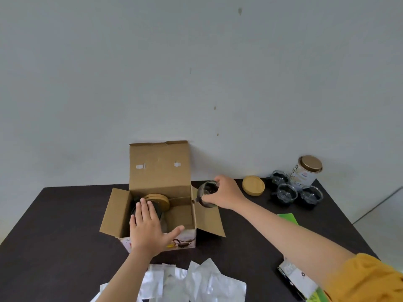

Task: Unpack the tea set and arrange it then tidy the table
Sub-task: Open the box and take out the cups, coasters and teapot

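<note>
Hands: right hand point(224, 192) grips glass cup point(207, 192); left hand point(148, 227) rests in box point(161, 171).

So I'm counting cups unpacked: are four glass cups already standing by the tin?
No, only three glass cups stand by the tin; the right hand holds a fourth beside the box.

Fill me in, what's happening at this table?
A person is unpacking a tea set from an open cardboard box on a dark table. The right hand grips a small glass cup just beside the box's right flap. The left hand reaches into the box, fingers straight, over a glass piece with wooden lids behind it. Three cups, one wooden lid and a tin stand at the far right. White wrappers lie along the near edge.
</note>
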`<move>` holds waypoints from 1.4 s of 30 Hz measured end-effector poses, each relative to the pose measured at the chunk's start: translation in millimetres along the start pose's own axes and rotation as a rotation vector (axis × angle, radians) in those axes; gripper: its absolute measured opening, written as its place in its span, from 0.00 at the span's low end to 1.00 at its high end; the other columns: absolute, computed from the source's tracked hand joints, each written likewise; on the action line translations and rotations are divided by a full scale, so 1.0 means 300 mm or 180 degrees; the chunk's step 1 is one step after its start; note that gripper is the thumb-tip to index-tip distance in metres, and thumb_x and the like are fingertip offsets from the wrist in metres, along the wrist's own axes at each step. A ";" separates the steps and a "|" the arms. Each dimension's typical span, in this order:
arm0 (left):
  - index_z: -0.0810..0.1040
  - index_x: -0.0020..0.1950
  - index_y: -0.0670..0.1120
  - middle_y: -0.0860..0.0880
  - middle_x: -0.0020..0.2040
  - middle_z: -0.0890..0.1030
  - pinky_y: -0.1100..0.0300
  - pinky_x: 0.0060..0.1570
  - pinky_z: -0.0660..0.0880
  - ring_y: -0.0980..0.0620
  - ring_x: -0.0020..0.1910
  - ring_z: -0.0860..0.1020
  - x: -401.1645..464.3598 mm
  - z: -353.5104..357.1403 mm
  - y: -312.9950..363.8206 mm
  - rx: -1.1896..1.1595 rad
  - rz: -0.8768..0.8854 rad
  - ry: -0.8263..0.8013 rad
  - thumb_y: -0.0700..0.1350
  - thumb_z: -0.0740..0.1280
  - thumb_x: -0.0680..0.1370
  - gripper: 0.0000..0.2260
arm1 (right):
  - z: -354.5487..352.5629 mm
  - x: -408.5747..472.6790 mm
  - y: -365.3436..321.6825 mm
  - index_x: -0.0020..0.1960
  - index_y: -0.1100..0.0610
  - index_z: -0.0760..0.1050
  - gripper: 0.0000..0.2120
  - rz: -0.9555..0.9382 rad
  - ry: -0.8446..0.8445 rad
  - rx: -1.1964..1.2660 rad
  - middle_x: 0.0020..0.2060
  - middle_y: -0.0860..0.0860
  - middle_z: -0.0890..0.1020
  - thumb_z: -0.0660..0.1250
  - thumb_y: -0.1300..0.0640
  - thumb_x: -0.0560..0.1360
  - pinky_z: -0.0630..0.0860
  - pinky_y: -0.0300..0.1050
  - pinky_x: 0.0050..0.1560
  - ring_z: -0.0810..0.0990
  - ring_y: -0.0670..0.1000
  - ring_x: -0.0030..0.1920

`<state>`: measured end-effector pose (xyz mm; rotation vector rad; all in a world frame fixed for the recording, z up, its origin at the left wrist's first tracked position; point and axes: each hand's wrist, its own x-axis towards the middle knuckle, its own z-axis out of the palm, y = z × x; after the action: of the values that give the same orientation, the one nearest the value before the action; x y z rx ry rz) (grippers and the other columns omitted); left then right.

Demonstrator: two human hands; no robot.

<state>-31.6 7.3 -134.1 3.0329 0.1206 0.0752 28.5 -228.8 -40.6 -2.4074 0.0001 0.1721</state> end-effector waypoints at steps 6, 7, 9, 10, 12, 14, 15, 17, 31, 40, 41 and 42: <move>0.62 0.73 0.36 0.37 0.75 0.61 0.41 0.68 0.63 0.37 0.74 0.59 0.011 0.020 -0.002 0.0080 0.0005 -0.0006 0.79 0.44 0.66 0.54 | -0.178 -0.064 0.344 0.47 0.57 0.75 0.23 0.0743 0.0060 -0.0376 0.52 0.56 0.73 0.72 0.47 0.57 0.76 0.44 0.43 0.76 0.54 0.49; 0.62 0.73 0.36 0.37 0.74 0.61 0.40 0.68 0.63 0.37 0.74 0.60 0.012 0.022 -0.002 0.0080 -0.0005 0.0001 0.79 0.44 0.66 0.54 | -0.209 -0.075 0.401 0.53 0.57 0.75 0.26 0.0890 0.0080 -0.0511 0.55 0.56 0.70 0.72 0.47 0.58 0.77 0.47 0.50 0.75 0.57 0.54; 0.62 0.73 0.36 0.37 0.74 0.62 0.40 0.68 0.63 0.37 0.73 0.60 0.012 0.022 0.001 0.0109 -0.0030 0.0006 0.78 0.44 0.66 0.53 | -0.272 -0.092 0.512 0.60 0.57 0.74 0.31 0.1166 0.0144 -0.0686 0.59 0.58 0.68 0.73 0.47 0.60 0.75 0.49 0.57 0.72 0.60 0.60; 0.62 0.73 0.36 0.37 0.74 0.62 0.41 0.68 0.63 0.37 0.73 0.60 0.011 0.021 0.003 0.0133 -0.0040 0.0011 0.78 0.43 0.67 0.53 | -0.302 -0.098 0.564 0.61 0.58 0.74 0.32 0.1289 0.0185 -0.0760 0.61 0.59 0.67 0.73 0.47 0.60 0.75 0.49 0.57 0.71 0.61 0.62; 0.61 0.74 0.36 0.37 0.74 0.61 0.41 0.68 0.62 0.37 0.74 0.60 0.009 0.018 0.005 0.0181 -0.0057 0.0043 0.78 0.42 0.67 0.53 | -0.354 -0.105 0.655 0.61 0.59 0.73 0.31 0.1511 0.0301 -0.0883 0.63 0.60 0.67 0.74 0.47 0.62 0.75 0.50 0.56 0.70 0.63 0.63; 0.61 0.74 0.36 0.37 0.74 0.61 0.41 0.68 0.62 0.37 0.74 0.60 0.007 0.015 0.008 0.0199 -0.0069 0.0067 0.78 0.42 0.67 0.53 | -0.395 -0.111 0.733 0.61 0.60 0.73 0.30 0.1678 0.0455 -0.0935 0.63 0.61 0.67 0.75 0.48 0.64 0.75 0.51 0.55 0.69 0.63 0.63; 0.61 0.74 0.36 0.37 0.74 0.62 0.42 0.68 0.62 0.38 0.74 0.60 0.005 0.013 0.010 0.0218 -0.0074 0.0073 0.78 0.42 0.67 0.53 | -0.411 -0.114 0.764 0.62 0.60 0.72 0.31 0.1751 0.0523 -0.0942 0.64 0.61 0.66 0.75 0.49 0.64 0.74 0.51 0.54 0.68 0.63 0.63; 0.62 0.73 0.36 0.37 0.74 0.62 0.42 0.68 0.62 0.38 0.74 0.60 0.006 0.014 0.011 0.0252 -0.0088 0.0070 0.78 0.41 0.67 0.53 | -0.435 -0.116 0.820 0.64 0.61 0.70 0.33 0.1899 0.0625 -0.0900 0.64 0.61 0.65 0.76 0.49 0.66 0.74 0.51 0.54 0.67 0.63 0.63; 0.61 0.74 0.37 0.38 0.75 0.61 0.40 0.68 0.62 0.38 0.74 0.59 0.009 0.011 0.010 0.0259 -0.0133 -0.0039 0.77 0.44 0.67 0.52 | -0.405 -0.064 0.951 0.63 0.63 0.70 0.33 0.2443 0.0800 -0.0311 0.66 0.63 0.65 0.77 0.46 0.68 0.73 0.56 0.57 0.66 0.65 0.65; 0.63 0.73 0.36 0.38 0.74 0.62 0.40 0.67 0.63 0.38 0.73 0.60 0.004 0.003 0.017 0.0321 -0.0140 -0.0039 0.77 0.43 0.68 0.52 | -0.358 -0.028 0.911 0.62 0.62 0.70 0.34 0.2222 0.0658 -0.0374 0.65 0.63 0.67 0.75 0.41 0.67 0.73 0.55 0.58 0.68 0.64 0.64; 0.63 0.73 0.36 0.37 0.74 0.62 0.40 0.67 0.63 0.38 0.73 0.61 0.004 0.002 0.017 0.0318 -0.0137 -0.0030 0.77 0.43 0.68 0.51 | -0.359 -0.029 0.910 0.63 0.61 0.70 0.34 0.2199 0.0649 -0.0364 0.65 0.62 0.67 0.75 0.41 0.67 0.73 0.55 0.58 0.69 0.64 0.65; 0.63 0.73 0.36 0.37 0.74 0.63 0.40 0.67 0.63 0.37 0.73 0.61 0.003 0.002 0.017 0.0313 -0.0134 -0.0024 0.77 0.43 0.68 0.51 | -0.361 -0.030 0.912 0.63 0.61 0.70 0.35 0.2169 0.0643 -0.0359 0.65 0.62 0.67 0.75 0.41 0.67 0.73 0.55 0.58 0.69 0.64 0.65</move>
<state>-30.2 2.2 -134.1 3.1266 0.1932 0.0561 20.0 -505.2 -141.2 -2.4346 0.9277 0.2410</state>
